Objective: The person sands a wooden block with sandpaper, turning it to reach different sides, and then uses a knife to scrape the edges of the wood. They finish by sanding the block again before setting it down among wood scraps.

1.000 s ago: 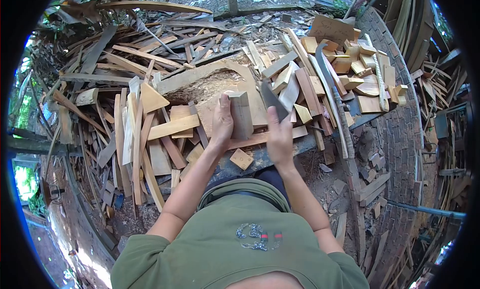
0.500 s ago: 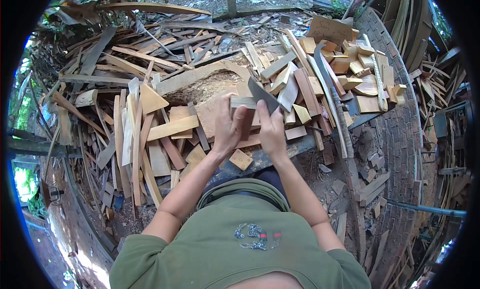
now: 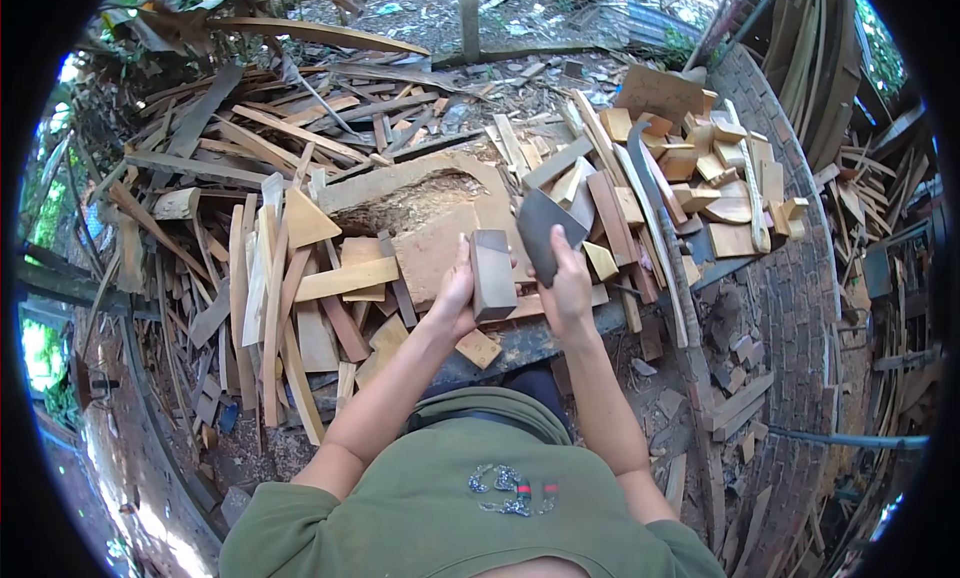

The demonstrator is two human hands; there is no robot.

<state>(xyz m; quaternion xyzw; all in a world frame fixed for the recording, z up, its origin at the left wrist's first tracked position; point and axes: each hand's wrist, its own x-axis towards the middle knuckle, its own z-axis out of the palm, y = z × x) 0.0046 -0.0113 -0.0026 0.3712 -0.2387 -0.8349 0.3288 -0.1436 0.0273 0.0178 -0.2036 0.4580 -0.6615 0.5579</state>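
Observation:
My left hand (image 3: 457, 296) is wrapped round a rectangular wooden block (image 3: 492, 278), brownish on top with a greyer end towards me. The block tilts upright a little above the workbench (image 3: 540, 348). My right hand (image 3: 568, 290) pinches a dark grey piece of sandpaper (image 3: 546, 233) between thumb and fingers. The sandpaper is slightly bent and stands apart from the block, to its right. Behind both hands lies a broad pale board (image 3: 435, 248) with a rough, hollowed area. A small yellowish wood piece (image 3: 479, 349) with dark dots rests below the block.
Long wood strips (image 3: 272, 308) and offcuts pile up on the left. To the right are more cut blocks (image 3: 735, 198), a curved dark strip (image 3: 655, 178) and a cardboard sign (image 3: 660, 93). A brick strip (image 3: 790, 328) runs along the right side.
The block has come down and turned so its long face shows. The sandpaper has moved off the block's end to the right and lower, with more of its face visible.

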